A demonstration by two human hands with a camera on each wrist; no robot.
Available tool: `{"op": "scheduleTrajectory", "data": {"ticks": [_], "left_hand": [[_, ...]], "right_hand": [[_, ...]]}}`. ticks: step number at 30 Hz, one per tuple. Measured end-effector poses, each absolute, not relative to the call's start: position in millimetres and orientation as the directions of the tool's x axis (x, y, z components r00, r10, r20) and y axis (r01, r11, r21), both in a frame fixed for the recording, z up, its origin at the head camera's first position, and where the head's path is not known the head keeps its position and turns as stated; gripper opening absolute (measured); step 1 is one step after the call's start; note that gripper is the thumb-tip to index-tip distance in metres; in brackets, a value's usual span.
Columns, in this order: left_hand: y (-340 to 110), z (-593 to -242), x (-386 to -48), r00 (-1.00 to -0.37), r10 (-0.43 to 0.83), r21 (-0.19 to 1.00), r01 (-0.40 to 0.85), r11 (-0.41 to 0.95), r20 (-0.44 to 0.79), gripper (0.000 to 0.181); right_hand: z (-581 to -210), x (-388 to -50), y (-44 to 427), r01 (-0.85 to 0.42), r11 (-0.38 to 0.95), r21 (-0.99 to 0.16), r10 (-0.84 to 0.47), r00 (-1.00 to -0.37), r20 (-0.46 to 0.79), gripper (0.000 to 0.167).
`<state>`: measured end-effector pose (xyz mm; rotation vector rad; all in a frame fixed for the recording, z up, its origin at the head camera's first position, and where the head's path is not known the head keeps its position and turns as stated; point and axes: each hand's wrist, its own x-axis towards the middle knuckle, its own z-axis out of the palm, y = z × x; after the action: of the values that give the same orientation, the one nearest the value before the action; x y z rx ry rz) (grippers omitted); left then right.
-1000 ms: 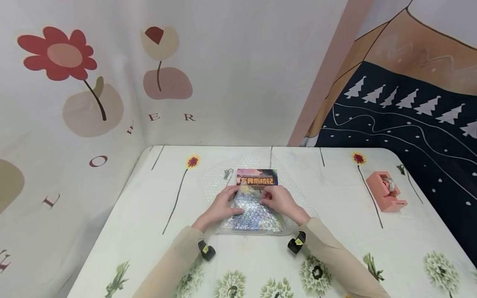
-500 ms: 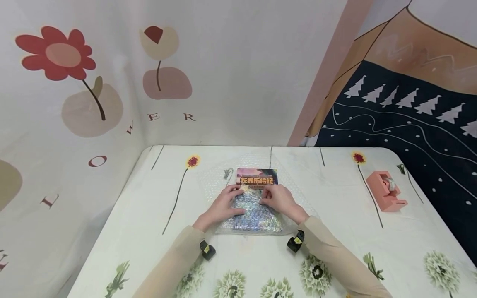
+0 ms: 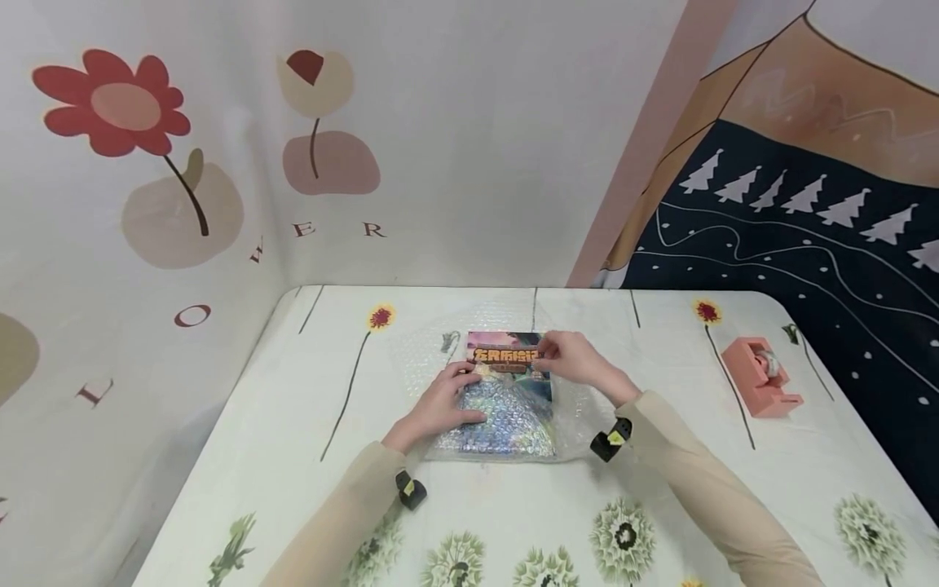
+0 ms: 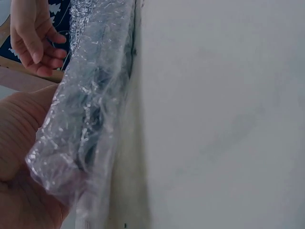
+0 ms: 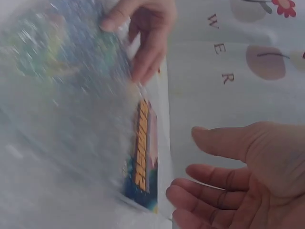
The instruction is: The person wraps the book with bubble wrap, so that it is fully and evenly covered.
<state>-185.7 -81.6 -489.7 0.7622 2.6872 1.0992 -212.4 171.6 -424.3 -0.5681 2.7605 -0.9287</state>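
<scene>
Book [image 3: 506, 356], rectangular, with multicoloured cover and orange block lettering, half under clear, crinkled bubble wrap [image 3: 506, 416].
We find it lying on the desk [image 3: 814, 456], spread with white flower-printed cloth, between both bare hands; the lettered top strip is uncovered, the lower part lies beneath the wrap, and more wrap extends beyond its edges. The left hand [image 3: 440, 403] rests at the left side, thumb extended over the wrap, fingers reaching toward the lettering. We record the right hand [image 3: 575, 359] at the upper right corner with fingers loosely bent, gripping nothing; the right wrist view shows it apart from the cover. Both arms wear beige sleeves [image 3: 348, 505]. Well apart to the right, we note a salmon-pink, block-shaped tape dispenser [image 3: 751, 387] carrying a tape roll [image 3: 767, 364].
</scene>
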Motion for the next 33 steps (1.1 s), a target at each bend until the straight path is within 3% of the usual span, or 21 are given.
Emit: {"op": "scheduleTrajectory", "data": {"ticks": [8,17,23,33], "left_hand": [[-82.8,-490.3,-185.8,-0.869,0.492,0.691,0.388,0.610,0.054,0.062],[-82.2,-492.7,-182.6,-0.876,0.481,0.698,0.368,0.614,0.039,0.062],[-81.3,-494.2,-183.3,-0.883,0.467,0.680,0.366,0.636,0.039,0.062],[-80.6,-489.8,-184.6,-0.871,0.488,0.689,0.391,0.610,0.063,0.063]], "right_hand": [[-426.8,-254.5,175.0,-0.074,0.705,-0.705,-0.220,-0.968,-0.118,0.040],[-459.3,-284.2,163.5,0.144,0.616,-0.774,-0.042,-0.976,-0.214,0.052],[-471.9,-298.8,158.5,0.170,0.628,-0.760,0.018,-0.979,-0.204,0.055],[-459.5,-302.5,153.3,0.210,0.612,-0.762,0.036,-0.971,-0.238,0.059]]}}
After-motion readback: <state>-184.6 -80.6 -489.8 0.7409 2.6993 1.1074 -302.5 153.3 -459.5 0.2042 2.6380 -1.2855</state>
